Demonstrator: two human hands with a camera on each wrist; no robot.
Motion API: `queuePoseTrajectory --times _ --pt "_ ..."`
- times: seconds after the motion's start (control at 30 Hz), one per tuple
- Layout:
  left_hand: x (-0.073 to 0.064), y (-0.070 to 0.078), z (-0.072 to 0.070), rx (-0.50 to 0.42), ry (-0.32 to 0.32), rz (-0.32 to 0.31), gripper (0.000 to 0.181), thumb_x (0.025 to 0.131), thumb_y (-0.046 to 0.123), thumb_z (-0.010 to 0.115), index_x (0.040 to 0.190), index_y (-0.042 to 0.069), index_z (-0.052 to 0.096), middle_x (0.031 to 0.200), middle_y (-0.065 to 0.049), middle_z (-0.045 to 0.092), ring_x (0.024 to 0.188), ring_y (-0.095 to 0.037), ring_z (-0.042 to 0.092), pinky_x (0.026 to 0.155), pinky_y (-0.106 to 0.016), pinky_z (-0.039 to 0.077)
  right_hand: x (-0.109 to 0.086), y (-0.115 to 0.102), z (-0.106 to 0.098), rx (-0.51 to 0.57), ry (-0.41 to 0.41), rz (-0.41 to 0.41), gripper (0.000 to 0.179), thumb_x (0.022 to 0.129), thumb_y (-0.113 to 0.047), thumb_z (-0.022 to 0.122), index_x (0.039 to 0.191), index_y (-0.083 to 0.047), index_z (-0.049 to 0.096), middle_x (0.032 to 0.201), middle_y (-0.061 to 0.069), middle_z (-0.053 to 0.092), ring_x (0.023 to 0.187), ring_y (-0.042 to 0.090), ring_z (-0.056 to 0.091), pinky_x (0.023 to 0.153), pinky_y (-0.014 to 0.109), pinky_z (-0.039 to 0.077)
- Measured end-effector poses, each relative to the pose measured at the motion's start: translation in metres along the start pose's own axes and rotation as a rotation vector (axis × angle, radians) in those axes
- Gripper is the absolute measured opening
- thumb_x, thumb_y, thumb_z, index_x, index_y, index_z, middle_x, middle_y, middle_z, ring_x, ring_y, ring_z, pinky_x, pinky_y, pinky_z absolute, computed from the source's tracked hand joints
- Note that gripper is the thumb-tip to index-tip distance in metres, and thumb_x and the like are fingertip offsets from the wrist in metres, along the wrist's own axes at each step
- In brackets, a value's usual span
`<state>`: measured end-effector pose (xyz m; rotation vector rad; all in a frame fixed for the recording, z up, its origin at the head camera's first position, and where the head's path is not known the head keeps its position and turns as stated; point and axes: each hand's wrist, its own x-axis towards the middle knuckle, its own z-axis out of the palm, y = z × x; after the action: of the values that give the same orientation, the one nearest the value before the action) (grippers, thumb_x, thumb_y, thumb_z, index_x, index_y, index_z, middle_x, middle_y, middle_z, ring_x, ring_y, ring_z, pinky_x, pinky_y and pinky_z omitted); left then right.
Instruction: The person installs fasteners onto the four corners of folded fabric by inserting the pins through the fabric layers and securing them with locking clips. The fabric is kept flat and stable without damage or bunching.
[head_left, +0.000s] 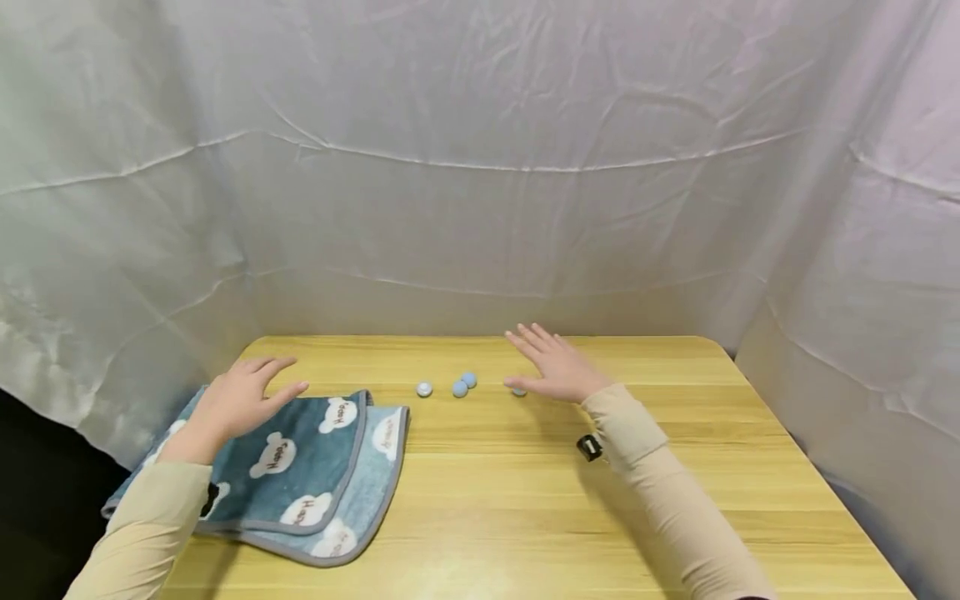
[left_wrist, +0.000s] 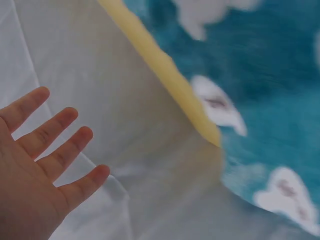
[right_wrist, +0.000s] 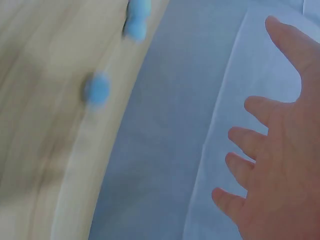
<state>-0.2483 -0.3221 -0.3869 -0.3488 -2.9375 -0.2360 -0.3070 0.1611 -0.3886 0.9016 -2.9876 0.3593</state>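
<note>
A teal blanket point(head_left: 300, 450) with white bear-head prints and a grey border lies folded on the left of the table. Above its far left part hovers my left hand point(head_left: 236, 400), fingers spread and holding nothing; the left wrist view shows the blanket point(left_wrist: 265, 100) beyond the fingers. My right hand point(head_left: 555, 367) is raised over the table's far middle, fingers extended, nothing in it. Partly hidden under its thumb is a small blue ball point(head_left: 518, 392). Two blue balls point(head_left: 460, 388) touch each other to its left, and a paler, shiny round piece point(head_left: 424, 389) sits further left.
The wooden table point(head_left: 600, 517) has rounded far corners. Pale grey cloth curtains point(head_left: 480, 225) hang close behind it and on both sides. A small black device point(head_left: 589, 447) is worn at the right wrist. A dark area point(head_left: 45, 483) lies beyond the table at left.
</note>
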Motion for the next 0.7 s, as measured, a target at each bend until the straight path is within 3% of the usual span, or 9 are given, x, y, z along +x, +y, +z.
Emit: queuePoseTrajectory --times 0.3,0.53,0.7 --pt "-0.032 -0.028 0.018 -0.011 -0.048 -0.100 0.076 0.094 0.062 0.047 0.140 0.002 0.049 0.138 -0.032 0.048 0.122 -0.055 0.045 0.093 -0.070 0.037 0.037 -0.065 0.031 -0.076 -0.068 -0.132 0.084 0.093 -0.069 0.041 0.158 -0.026 0.009 0.165 0.004 0.008 0.153 0.026 0.008 0.122 0.051 0.012" --pt "-0.053 -0.058 0.029 -0.039 -0.149 -0.200 0.083 0.093 0.067 0.045 0.143 0.000 0.044 0.138 -0.039 0.043 0.120 -0.061 0.040 0.084 -0.075 0.036 0.052 -0.117 0.052 -0.091 -0.144 -0.222 0.082 0.094 -0.068 0.040 0.158 -0.028 0.009 0.165 0.002 0.006 0.153 0.024 0.008 0.123 0.045 0.012" --pt "-0.063 -0.077 0.036 -0.053 -0.216 -0.233 0.088 0.092 0.069 0.044 0.141 -0.004 0.044 0.135 -0.043 0.041 0.116 -0.063 0.041 0.079 -0.071 0.040 0.063 -0.145 0.073 -0.083 -0.190 -0.278 0.078 0.094 -0.066 0.042 0.157 -0.028 0.016 0.165 0.004 0.012 0.153 0.023 0.011 0.122 0.041 0.018"
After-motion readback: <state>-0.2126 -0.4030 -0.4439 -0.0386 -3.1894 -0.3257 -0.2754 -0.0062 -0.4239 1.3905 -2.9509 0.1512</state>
